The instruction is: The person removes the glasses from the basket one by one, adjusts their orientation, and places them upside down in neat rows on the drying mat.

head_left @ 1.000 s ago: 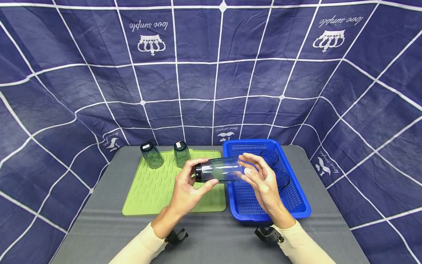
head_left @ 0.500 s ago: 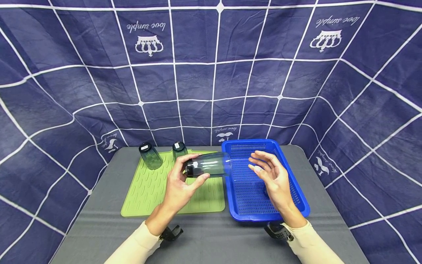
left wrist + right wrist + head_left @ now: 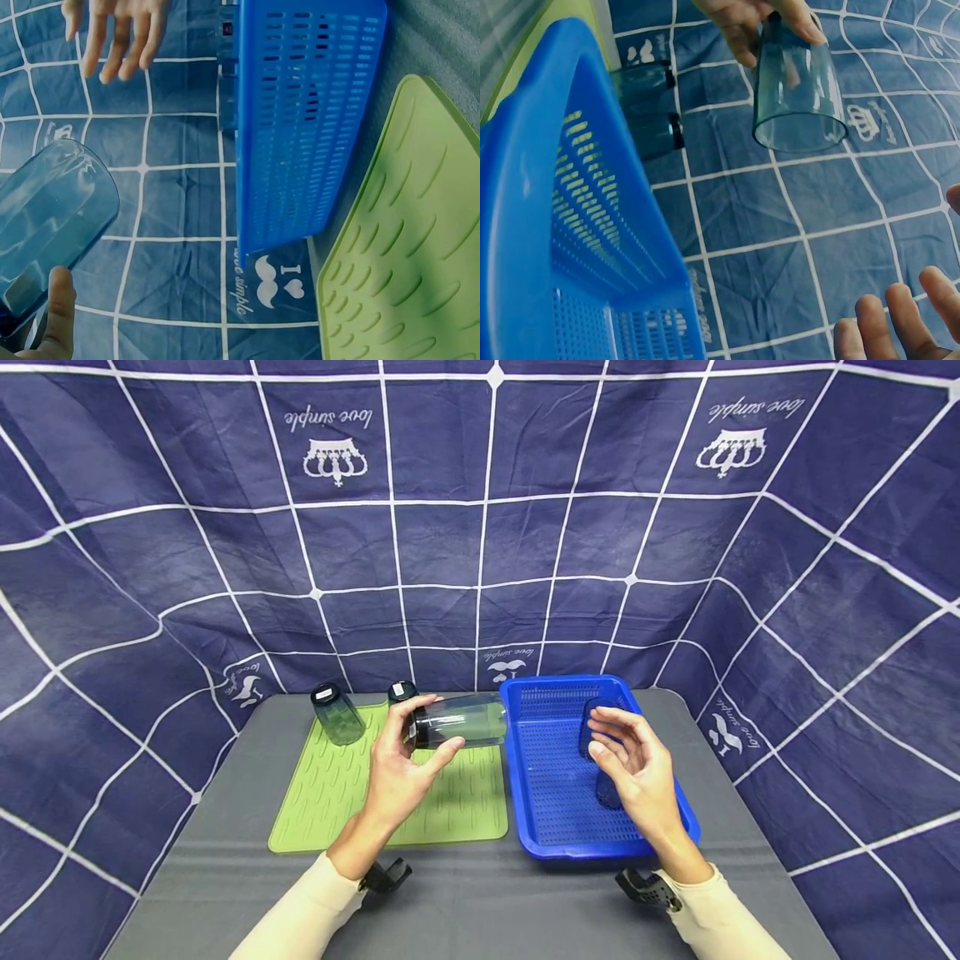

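Observation:
My left hand (image 3: 393, 772) grips a tinted drinking glass (image 3: 467, 722) around its dark base and holds it on its side above the green ribbed mat (image 3: 307, 818). The glass's mouth points right, toward the blue basket (image 3: 585, 849). In the right wrist view, fingers wrap the base of the glass (image 3: 799, 94) and its rim faces the camera. My right hand (image 3: 637, 768) hovers over the basket's right side, fingers loosely bent and nothing in them. Beneath it, two more glasses, one farther back (image 3: 592, 735) and one nearer (image 3: 607, 789), are partly hidden by that hand.
Two glasses stand upside down along the mat's back edge, one at the left (image 3: 339, 718) and one (image 3: 401, 691) partly hidden behind my left hand. A grey cloth (image 3: 465, 902) covers the table. Blue gridded fabric (image 3: 442, 543) hangs behind and at both sides.
My right hand has let go of the glass's mouth end and moved right, over the basket. My left hand has carried the glass left, away from the basket.

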{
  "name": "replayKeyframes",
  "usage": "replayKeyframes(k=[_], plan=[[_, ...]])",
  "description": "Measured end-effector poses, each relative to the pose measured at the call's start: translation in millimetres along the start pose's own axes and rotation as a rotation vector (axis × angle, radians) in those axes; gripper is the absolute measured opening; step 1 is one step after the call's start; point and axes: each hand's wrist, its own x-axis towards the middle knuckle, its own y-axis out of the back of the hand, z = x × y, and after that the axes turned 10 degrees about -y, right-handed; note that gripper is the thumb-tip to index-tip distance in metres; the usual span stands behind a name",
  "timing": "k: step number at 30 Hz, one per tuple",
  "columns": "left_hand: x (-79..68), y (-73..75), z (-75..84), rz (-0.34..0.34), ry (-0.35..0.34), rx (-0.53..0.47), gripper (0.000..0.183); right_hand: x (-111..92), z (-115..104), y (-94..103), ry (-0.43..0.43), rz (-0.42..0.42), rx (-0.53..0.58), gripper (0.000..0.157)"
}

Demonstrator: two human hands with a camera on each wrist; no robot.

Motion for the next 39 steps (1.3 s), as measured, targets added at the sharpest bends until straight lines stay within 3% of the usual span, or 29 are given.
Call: replayKeyframes(k=[5,13,24,31,39], plan=[[1.8,2.3,-6.0,0.006,0.029,0.038,0.073,-4.3,1.7,5.9,0.077,0.027,-0.061,0.050],[9.1,5.5,-18.0,0.022,0.050,0.094,0.075,-8.4,6.7,13.6,0.123,0.114,-0.327,0.055],[18.9,1.5,-40.7,-0.051,0.075,0.329,0.077,-15.0,16.5,32.8,0.173,0.219,-0.666,0.057],[28.5,-3.6,-52.9,-0.090,0.095,0.408,0.080,-16.0,20.8,43.6,0.123,0.197,-0.765,0.055],[32.5,-6.2,-64.2,-0.134,0.149,0.440,0.082,-13.2,23.9,48.2,0.064,0.098,-0.888,0.060]])
